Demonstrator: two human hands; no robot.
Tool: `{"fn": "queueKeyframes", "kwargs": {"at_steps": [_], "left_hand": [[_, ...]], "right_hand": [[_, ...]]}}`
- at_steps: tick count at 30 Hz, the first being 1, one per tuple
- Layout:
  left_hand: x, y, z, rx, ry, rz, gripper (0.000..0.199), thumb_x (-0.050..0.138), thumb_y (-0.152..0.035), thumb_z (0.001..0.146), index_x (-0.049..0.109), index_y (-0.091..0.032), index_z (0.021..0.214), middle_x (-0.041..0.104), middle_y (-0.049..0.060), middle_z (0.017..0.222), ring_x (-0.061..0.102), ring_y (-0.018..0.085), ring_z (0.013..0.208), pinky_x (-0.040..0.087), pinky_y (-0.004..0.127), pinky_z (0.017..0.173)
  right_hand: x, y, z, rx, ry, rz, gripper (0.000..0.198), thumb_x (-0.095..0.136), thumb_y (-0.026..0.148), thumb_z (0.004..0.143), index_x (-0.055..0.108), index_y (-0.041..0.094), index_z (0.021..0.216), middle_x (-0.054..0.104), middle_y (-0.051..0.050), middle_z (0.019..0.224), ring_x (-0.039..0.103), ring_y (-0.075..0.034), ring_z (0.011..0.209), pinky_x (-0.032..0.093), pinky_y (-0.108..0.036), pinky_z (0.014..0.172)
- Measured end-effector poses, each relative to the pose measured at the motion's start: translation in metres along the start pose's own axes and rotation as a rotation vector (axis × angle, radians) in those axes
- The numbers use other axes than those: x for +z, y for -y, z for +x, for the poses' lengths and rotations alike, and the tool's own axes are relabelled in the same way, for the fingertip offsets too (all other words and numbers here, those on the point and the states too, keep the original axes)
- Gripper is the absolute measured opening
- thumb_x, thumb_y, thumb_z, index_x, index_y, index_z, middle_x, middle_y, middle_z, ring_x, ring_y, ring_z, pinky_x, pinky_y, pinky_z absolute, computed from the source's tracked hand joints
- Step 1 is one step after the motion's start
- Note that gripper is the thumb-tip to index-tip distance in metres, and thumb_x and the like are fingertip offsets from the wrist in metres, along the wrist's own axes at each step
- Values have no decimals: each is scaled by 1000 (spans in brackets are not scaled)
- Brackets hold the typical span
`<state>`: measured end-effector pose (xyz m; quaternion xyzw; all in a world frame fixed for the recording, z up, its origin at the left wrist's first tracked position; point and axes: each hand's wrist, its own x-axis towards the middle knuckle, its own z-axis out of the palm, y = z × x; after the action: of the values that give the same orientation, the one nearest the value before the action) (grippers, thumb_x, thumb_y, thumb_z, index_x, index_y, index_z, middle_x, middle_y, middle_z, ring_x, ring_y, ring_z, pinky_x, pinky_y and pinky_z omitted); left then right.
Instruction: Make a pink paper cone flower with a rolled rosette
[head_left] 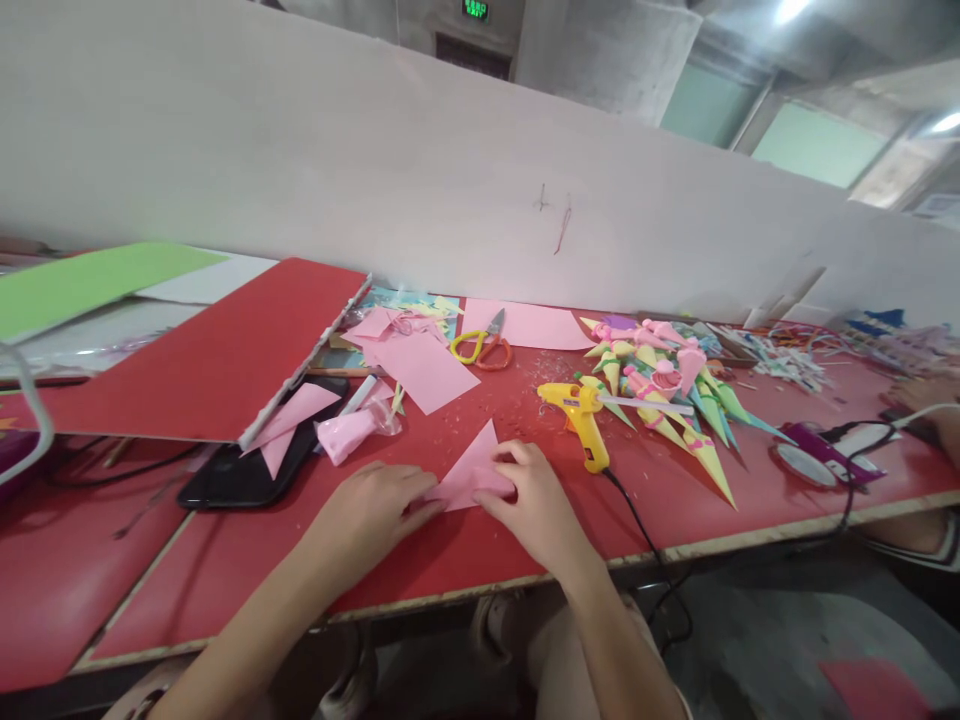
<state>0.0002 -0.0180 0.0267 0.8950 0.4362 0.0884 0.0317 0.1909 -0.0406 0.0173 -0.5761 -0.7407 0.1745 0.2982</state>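
Broadly, a red table (435, 565) spread below. Near its front edge, the left hand (377, 512) pinched, thumb against fingers, one corner of a pink paper (466, 472); the right hand (534, 505), fingers curled, pinched its right side.

Got 1 held pink ppr (471, 470), 1 yel. glue gun (583, 412), 1 pr. scissors (488, 333), 1 EXIT sign (475, 10), plus many cones (709, 462), too heaped for exact no.

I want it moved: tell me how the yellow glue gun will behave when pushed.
Lying flat, the yellow glue gun probably slides rather than rolls. Its black cord may drag; its protruding glue stick could nudge the cones.
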Motion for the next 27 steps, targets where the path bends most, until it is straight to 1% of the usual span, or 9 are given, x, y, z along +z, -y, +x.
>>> {"fn": "queueKeyframes", "kwargs": {"at_steps": [4,7,9,11,13,16,19,23,27], "left_hand": [[-1,3,0,6,43,-26,26,45,-33,84,57,-17,67,60,1,64,55,15,58,33,24,52],[-2,4,-1,130,53,-91,14,48,-21,82,61,-21,88,63,1,77,58,15,69,35,24,59],[-3,3,-1,215,66,-117,23,51,-13,78,60,-25,96,63,-1,84,58,14,75,36,25,64],[-3,0,0,254,71,-112,24,54,-10,75,61,-26,92,64,-2,84,58,14,75,35,26,68],[-3,-2,1,263,66,-82,18,55,-11,75,61,-24,86,64,-2,81,58,14,72,35,26,68],[0,-4,2,225,18,-8,8,53,-17,79,61,-20,80,63,-1,73,57,14,66,35,26,62],[2,-4,3,180,-29,-7,13,51,-25,81,59,-18,74,60,-1,67,55,14,63,34,24,56],[1,-5,1,28,-4,-59,27,47,-32,82,52,-18,60,54,-2,60,52,12,56,34,21,50],[-3,-8,-3,-92,-30,-41,31,41,-35,84,52,-18,60,56,-2,62,55,13,60,35,23,52]], "right_hand": [[-3,-1,-1,9,19,30,13,63,19,72,66,18,85,58,-7,98,50,-20,95,41,-34,87],[-10,-3,-3,-57,123,131,18,63,13,71,68,23,85,55,-4,108,47,-19,104,38,-33,92],[-14,-5,-5,-100,185,181,25,62,7,69,70,27,81,54,-2,113,44,-19,109,36,-33,95],[-16,-6,-7,-115,204,192,29,62,4,68,70,28,80,53,-2,114,43,-18,110,35,-33,95],[-15,-7,-7,-113,189,181,26,63,6,68,70,27,81,54,-2,114,43,-18,109,36,-33,95],[-10,-7,-6,-100,143,158,14,65,15,71,69,24,81,55,-3,112,44,-18,106,37,-32,93],[-6,-5,-4,-90,105,117,8,64,22,73,69,21,79,57,-4,109,46,-19,103,38,-33,90],[-3,-2,-1,-49,64,65,18,64,24,73,67,19,90,60,-6,106,48,-21,99,39,-35,87],[-2,0,0,-26,49,62,28,64,22,72,63,17,100,60,-7,107,50,-22,99,40,-35,87]]}}
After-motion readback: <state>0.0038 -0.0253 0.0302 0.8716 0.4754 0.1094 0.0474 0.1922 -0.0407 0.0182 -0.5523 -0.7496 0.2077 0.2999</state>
